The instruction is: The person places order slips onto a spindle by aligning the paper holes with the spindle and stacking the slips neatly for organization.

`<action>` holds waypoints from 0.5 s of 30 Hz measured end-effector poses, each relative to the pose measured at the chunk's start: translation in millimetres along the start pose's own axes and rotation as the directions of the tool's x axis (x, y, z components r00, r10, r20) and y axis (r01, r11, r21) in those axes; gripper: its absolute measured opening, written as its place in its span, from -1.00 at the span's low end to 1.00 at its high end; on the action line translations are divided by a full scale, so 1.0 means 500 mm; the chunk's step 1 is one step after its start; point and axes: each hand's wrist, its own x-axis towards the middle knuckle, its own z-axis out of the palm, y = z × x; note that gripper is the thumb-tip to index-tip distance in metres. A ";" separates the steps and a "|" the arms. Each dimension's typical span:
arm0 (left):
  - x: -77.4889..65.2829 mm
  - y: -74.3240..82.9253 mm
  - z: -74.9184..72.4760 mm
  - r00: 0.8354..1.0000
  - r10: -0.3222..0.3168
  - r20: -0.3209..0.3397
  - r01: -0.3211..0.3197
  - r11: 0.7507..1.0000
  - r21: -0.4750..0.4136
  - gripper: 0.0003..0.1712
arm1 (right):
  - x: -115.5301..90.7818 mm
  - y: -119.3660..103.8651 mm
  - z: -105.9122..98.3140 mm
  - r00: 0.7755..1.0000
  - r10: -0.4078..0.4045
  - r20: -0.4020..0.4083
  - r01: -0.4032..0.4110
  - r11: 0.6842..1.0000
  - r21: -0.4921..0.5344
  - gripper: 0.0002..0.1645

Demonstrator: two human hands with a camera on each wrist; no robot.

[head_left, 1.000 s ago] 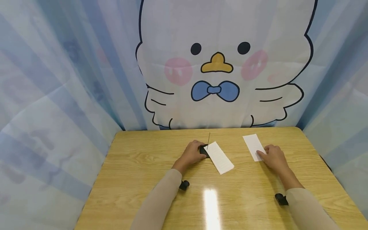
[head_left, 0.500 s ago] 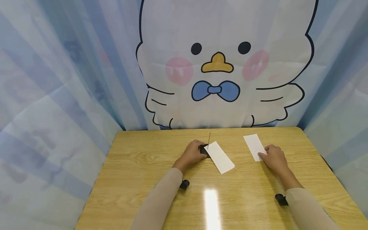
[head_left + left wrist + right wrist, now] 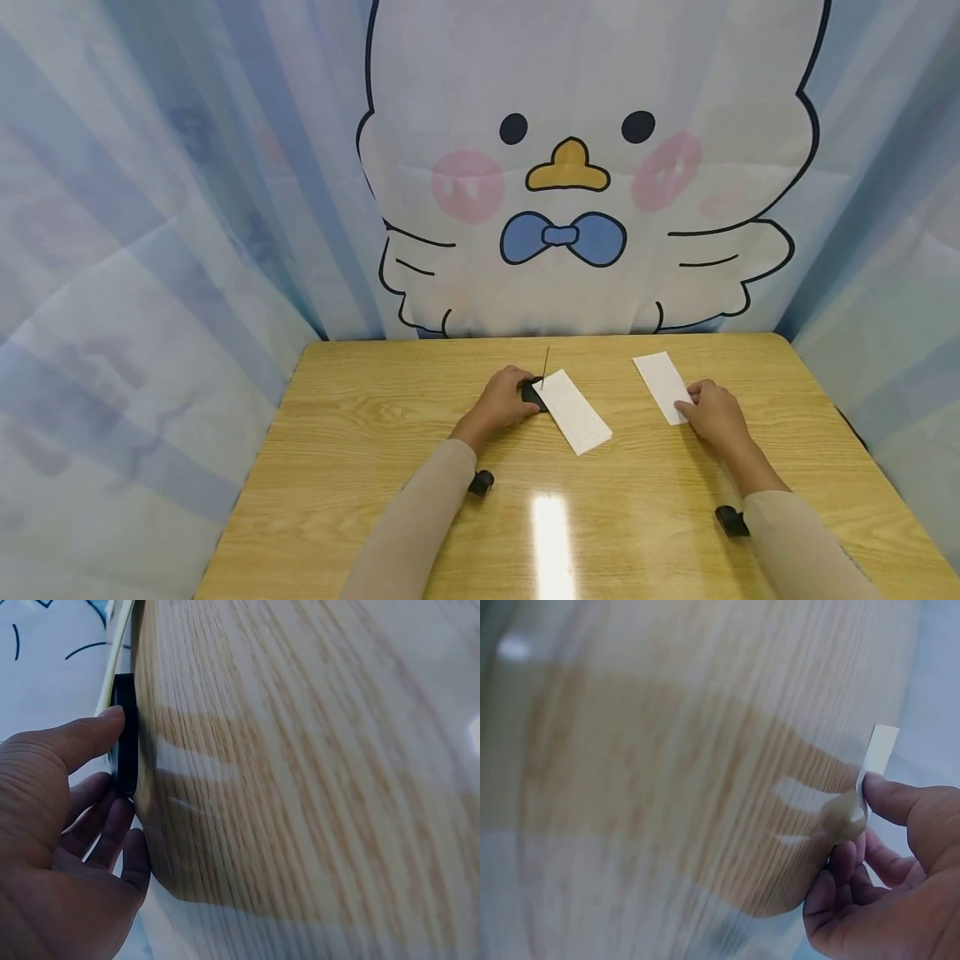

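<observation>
My left hand (image 3: 498,402) grips the black base (image 3: 532,395) of a receipt spike, thumb on one side and fingers on the other. The thin upright spike (image 3: 546,363) rises from it. White lined paper slips (image 3: 576,413) sit at the spike by one corner and slant toward the front right, seemingly a stack. Further right, my right hand (image 3: 716,418) pinches a single white slip (image 3: 660,382) by its lower right part. That slip is seen nearly edge-on in the right wrist view, where the thumb (image 3: 892,799) presses it against the fingers.
Everything is on a wood-grain table (image 3: 360,467) with a bright light reflection near the front. A curtain with a cartoon bird (image 3: 585,292) hangs right behind the back edge. Black camera mounts (image 3: 482,482) are on both wrists.
The slip in my right hand has tilted and shifted very slightly toward the front. My left hand, the spike and its papers have stayed in place.
</observation>
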 end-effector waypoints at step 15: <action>-0.006 0.000 0.002 1.000 -0.010 -0.008 0.010 1.000 -0.001 -0.39 | 0.003 -0.004 -0.005 0.999 0.024 0.026 -0.025 1.000 0.015 -0.44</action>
